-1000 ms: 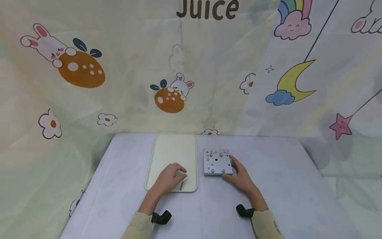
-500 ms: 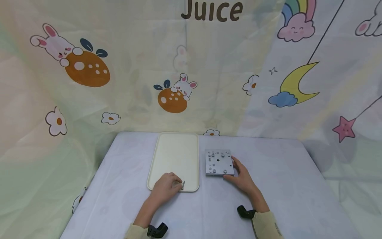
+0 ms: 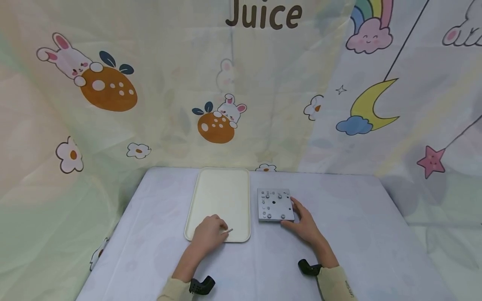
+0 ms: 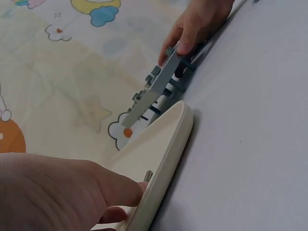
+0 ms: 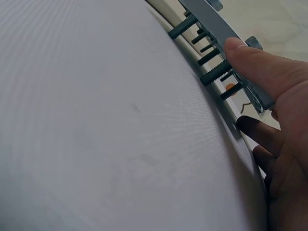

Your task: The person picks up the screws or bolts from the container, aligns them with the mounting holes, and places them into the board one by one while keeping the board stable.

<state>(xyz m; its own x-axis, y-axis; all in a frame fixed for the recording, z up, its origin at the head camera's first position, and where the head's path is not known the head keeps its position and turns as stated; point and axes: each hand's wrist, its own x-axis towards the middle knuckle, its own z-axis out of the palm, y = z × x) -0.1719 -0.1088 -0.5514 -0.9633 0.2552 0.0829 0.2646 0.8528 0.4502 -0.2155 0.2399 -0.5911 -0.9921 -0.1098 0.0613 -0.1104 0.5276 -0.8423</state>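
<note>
Over the near end of the cream tray [image 3: 218, 188], my left hand [image 3: 208, 234] pinches a small metal screw [image 3: 230, 230] between thumb and fingers. One end of the screw [image 4: 148, 176] sticks out past the fingertips in the left wrist view; the rest is hidden. My right hand [image 3: 306, 223] grips a square metal plate [image 3: 278, 207] at its right side, with the thumb [image 5: 250, 60] on the near edge. Bolt heads stand on the plate's top. Threaded shanks [image 5: 219, 72] poke out below it, holding the plate above the table in the right wrist view.
The tray's raised rim [image 4: 180, 127] lies just left of the plate, with a narrow gap between. A white cloth covers the table [image 3: 361, 234]. Behind hangs a printed curtain [image 3: 162, 83] that meets the table's far edge.
My left hand has moved down and slightly left to the screw lying on the tray and taken it between the fingers; the screw has turned sideways. My right hand stays on the plate.
</note>
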